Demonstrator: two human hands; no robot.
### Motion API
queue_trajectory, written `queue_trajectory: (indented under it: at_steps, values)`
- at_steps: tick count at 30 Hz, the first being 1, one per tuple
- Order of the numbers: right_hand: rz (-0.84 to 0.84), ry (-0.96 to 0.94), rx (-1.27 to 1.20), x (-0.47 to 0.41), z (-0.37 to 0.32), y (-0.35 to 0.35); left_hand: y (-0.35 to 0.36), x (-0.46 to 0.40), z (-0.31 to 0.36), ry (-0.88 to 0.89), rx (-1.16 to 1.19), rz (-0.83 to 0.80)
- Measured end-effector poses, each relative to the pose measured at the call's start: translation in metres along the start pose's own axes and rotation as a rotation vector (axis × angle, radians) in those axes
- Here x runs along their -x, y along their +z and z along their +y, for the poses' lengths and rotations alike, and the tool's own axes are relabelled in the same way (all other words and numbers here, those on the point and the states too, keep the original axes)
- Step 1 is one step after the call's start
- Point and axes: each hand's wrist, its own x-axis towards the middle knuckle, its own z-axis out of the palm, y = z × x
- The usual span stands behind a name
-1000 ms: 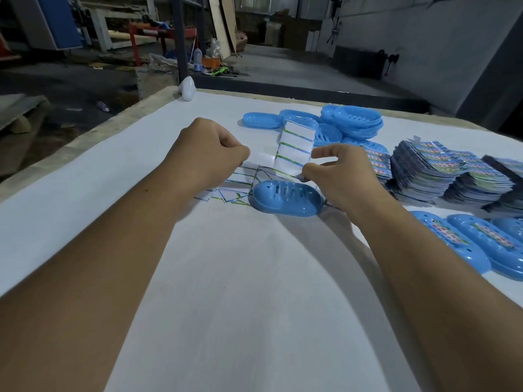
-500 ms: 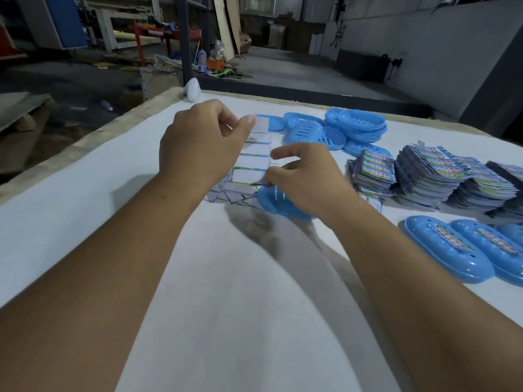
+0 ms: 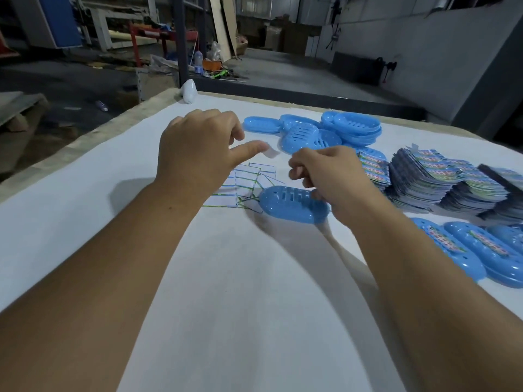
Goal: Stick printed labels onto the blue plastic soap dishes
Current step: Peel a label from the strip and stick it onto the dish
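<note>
A blue soap dish (image 3: 291, 203) lies slotted side up in the middle of the white table (image 3: 85, 222). My right hand (image 3: 328, 176) is over its right end, fingers curled, the lower ones on the dish's edge. My left hand (image 3: 198, 154) hovers to the left and above, fingers curled and thumb stretched out. A small white label (image 3: 271, 151) sits at the thumb tip. Peeled label sheets (image 3: 249, 182) with green outlines lie under and between the hands.
Bare blue dishes (image 3: 334, 131) are piled at the back. Stacks of printed labels (image 3: 438, 179) stand at the right. Labelled dishes (image 3: 452, 250) lie in a row at the near right. A white object (image 3: 189, 91) stands at the far table edge.
The strip that both hands held between them is gone from view. My left hand has drawn away with one small white label at its thumb. My right hand has dropped to the dish.
</note>
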Motion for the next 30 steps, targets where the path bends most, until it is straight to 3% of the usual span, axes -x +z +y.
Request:
queue_trajectory:
  at_steps: [3,9,21,30]
  values:
    - [-0.104,0.128,-0.145,-0.005,0.0,-0.018,-0.002,-0.002,0.005,0.107,0.032,-0.008]
    - [-0.306,0.267,-0.079,-0.006,0.003,-0.032,-0.006,-0.003,0.016,0.285,0.078,0.011]
    - [-0.388,0.249,-0.062,-0.004,0.0,-0.042,-0.006,-0.003,0.016,0.323,0.096,0.0]
    - [-0.247,0.146,-0.157,-0.008,0.003,-0.044,-0.002,-0.004,0.013,0.312,0.049,-0.043]
